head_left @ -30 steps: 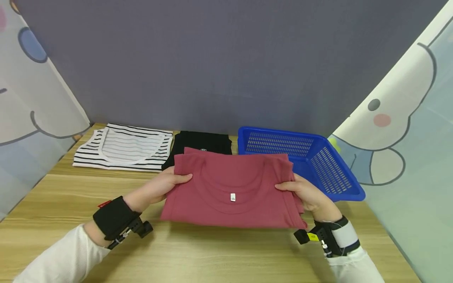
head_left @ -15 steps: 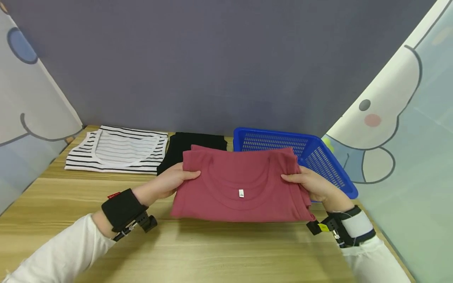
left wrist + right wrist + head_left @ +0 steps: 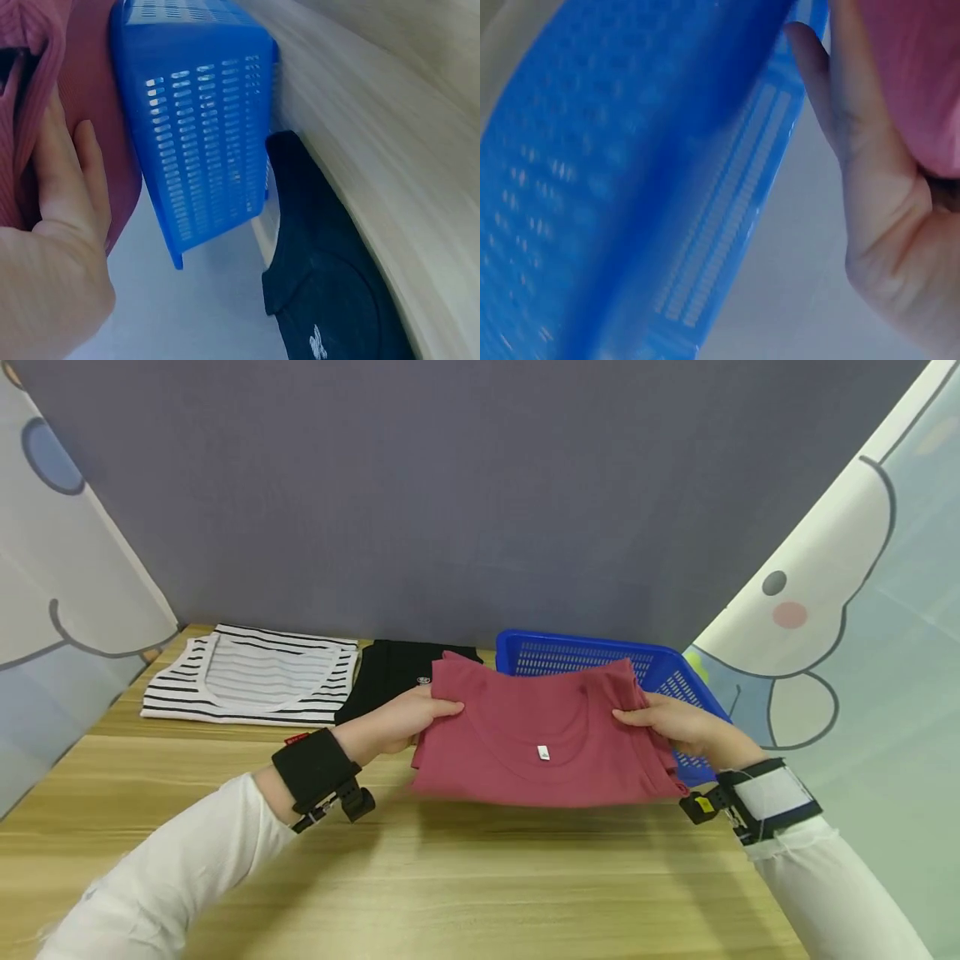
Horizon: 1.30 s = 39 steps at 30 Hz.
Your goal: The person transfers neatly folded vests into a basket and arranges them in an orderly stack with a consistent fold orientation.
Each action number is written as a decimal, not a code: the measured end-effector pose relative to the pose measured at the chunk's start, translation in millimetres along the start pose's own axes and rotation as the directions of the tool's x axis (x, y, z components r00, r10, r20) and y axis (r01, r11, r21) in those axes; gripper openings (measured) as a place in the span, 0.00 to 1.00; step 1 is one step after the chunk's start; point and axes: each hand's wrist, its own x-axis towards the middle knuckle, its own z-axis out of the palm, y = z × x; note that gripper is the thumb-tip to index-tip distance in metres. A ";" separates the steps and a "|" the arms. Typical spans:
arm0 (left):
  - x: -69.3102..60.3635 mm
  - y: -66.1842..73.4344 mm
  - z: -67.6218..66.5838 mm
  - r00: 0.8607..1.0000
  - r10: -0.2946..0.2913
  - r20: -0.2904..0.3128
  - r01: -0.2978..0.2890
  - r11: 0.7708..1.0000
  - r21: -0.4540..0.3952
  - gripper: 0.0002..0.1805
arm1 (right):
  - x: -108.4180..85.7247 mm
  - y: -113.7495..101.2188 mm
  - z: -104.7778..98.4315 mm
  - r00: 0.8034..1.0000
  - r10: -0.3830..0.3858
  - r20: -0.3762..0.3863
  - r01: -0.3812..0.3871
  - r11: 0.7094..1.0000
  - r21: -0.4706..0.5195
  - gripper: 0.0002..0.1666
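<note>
A folded dark-pink shirt (image 3: 517,735) with a small white neck label hangs above the table, in front of the blue basket. My left hand (image 3: 408,718) grips its left edge, thumb on top and fingers beneath. On the opposite edge, my right hand (image 3: 678,724) pinches the cloth the same way. The left wrist view shows the fingers (image 3: 64,165) under the pink fabric. In the right wrist view, the blue basket (image 3: 577,150) lies close beside the hand, and pink cloth fills the upper right corner.
Behind the shirt stands the blue perforated basket (image 3: 585,647), partly hidden. A folded black garment (image 3: 390,672) lies to its left, and a folded black-and-white striped shirt (image 3: 255,677) farther left. A grey panel (image 3: 450,493) rises behind the wooden table (image 3: 480,885).
Both hands have carried the pink shirt right and slightly farther back, so it covers more of the basket's left front. The shirt's upper edge now sags more in the middle.
</note>
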 end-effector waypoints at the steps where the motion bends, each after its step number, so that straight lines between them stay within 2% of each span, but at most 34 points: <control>1: 2.4 1.7 1.4 1.000 -0.009 0.002 0.009 1.000 -0.012 0.21 | 0.7 -0.6 -2.8 1.000 0.008 -0.008 -0.008 1.000 -0.013 0.30; 9: 24.0 13.9 11.8 0.999 -0.037 -0.009 0.036 0.998 -0.049 0.21 | 5.7 -1.0 -22.8 0.998 0.049 -0.050 -0.053 0.996 -0.077 0.32; 16: 40.8 17.4 20.6 0.998 -0.050 -0.041 0.047 0.997 -0.060 0.21 | 8.9 1.3 -34.9 0.989 0.088 -0.115 -0.098 0.992 -0.084 0.33; 25: 51.7 25.4 24.8 0.997 -0.074 -0.027 0.073 0.996 -0.042 0.21 | 19.8 4.0 -42.1 0.985 0.116 -0.131 -0.131 0.986 -0.108 0.32; 30: 62.2 27.2 26.9 0.997 -0.075 -0.036 0.073 0.996 -0.046 0.21 | 24.0 3.3 -48.1 0.983 0.131 -0.132 -0.145 0.985 -0.098 0.32; 34: 71.6 35.5 33.1 0.995 -0.075 -0.065 0.072 0.996 -0.044 0.20 | 26.8 0.7 -51.9 0.982 0.133 -0.134 -0.146 0.985 -0.093 0.34; 39: 82.0 51.7 42.0 0.995 -0.070 -0.072 0.068 0.997 -0.025 0.20 | 27.7 -3.2 -57.8 0.980 0.136 -0.142 -0.151 0.983 -0.100 0.34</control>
